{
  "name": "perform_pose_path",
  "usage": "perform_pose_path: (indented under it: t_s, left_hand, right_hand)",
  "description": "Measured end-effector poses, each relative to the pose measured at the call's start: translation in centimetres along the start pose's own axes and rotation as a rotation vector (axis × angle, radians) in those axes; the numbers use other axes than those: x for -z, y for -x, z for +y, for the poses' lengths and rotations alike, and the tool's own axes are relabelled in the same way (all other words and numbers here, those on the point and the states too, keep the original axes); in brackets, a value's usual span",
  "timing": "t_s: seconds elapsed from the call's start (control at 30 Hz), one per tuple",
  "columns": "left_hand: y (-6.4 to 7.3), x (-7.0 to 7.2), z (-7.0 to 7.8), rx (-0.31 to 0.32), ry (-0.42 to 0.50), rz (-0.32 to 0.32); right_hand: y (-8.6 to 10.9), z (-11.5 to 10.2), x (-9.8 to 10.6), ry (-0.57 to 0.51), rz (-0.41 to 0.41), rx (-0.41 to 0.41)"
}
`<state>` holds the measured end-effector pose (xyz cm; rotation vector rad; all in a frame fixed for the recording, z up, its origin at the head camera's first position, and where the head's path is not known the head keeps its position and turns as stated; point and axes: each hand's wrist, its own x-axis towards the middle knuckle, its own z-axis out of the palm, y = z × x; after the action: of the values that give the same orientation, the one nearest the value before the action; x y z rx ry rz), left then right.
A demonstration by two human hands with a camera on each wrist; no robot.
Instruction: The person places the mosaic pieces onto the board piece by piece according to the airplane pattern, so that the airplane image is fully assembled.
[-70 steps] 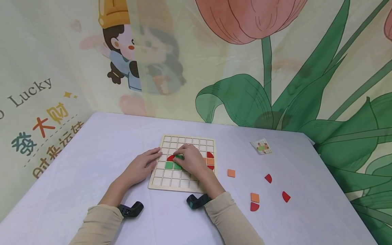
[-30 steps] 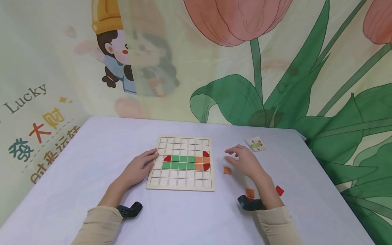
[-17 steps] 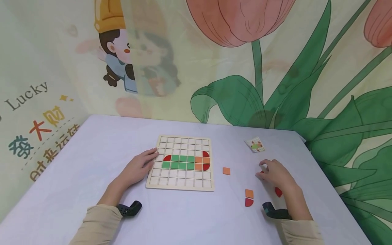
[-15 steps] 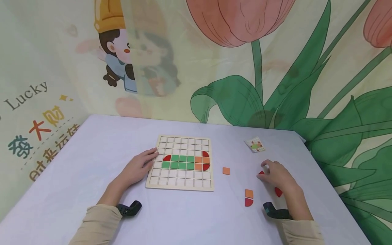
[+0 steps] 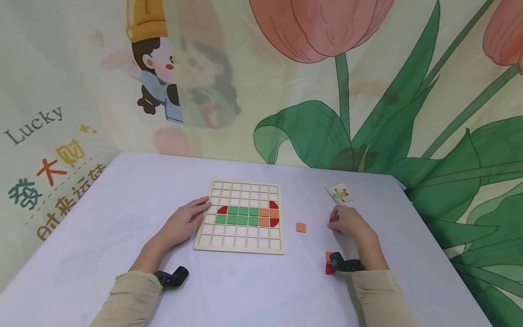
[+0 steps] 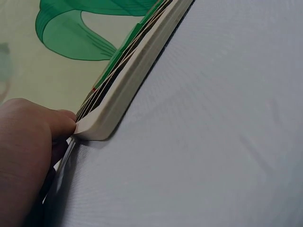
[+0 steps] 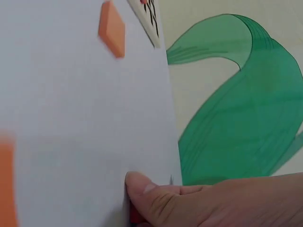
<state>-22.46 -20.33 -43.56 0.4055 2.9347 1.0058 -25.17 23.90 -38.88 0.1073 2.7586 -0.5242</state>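
A wooden grid board (image 5: 241, 243) lies mid-table, with two rows of tiles across it. Green squares (image 5: 243, 220) fill most of those rows, orange squares (image 5: 264, 221) sit at their right, and red quarter-circles mark the ends. My left hand (image 5: 181, 223) rests at the board's left edge, fingers extended; in the left wrist view the thumb (image 6: 59, 124) touches its corner. Right of the board, my right hand (image 5: 351, 225) pinches a red quarter-circle tile (image 5: 331, 220) between thumb and fingers. In the right wrist view, most of that tile (image 7: 135, 216) is hidden by the thumb.
A loose orange square (image 5: 301, 227) lies between board and right hand. Another orange square (image 5: 328, 256) and a red quarter-circle (image 5: 329, 269) are partly covered by the right wrist camera (image 5: 345, 262). A small pattern card (image 5: 341, 193) lies at the back right.
My right hand left the board, reached right to a loose red quarter-circle tile, took it, and now moves back left with it. The left hand stays at the board's edge.
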Motion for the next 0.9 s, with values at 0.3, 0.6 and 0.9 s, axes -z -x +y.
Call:
perform_pose_path:
  t_s: [0.3,0.6,0.9]
  left_hand:
    - [0.1,-0.1,-0.2,-0.003,0.012,0.006]
    - [0.1,0.1,0.1,-0.001,-0.009,0.006]
    - [0.1,-0.1,-0.2,-0.009,0.006,0.017]
  right_hand:
    - [-3.7,-4.2,-0.8,-0.034,0.049,0.026]
    - [-3.9,-6.2,-2.3,-0.169,0.163,-0.049]
    - [-3.6,-6.9,-4.0,-0.283,0.275,-0.083]
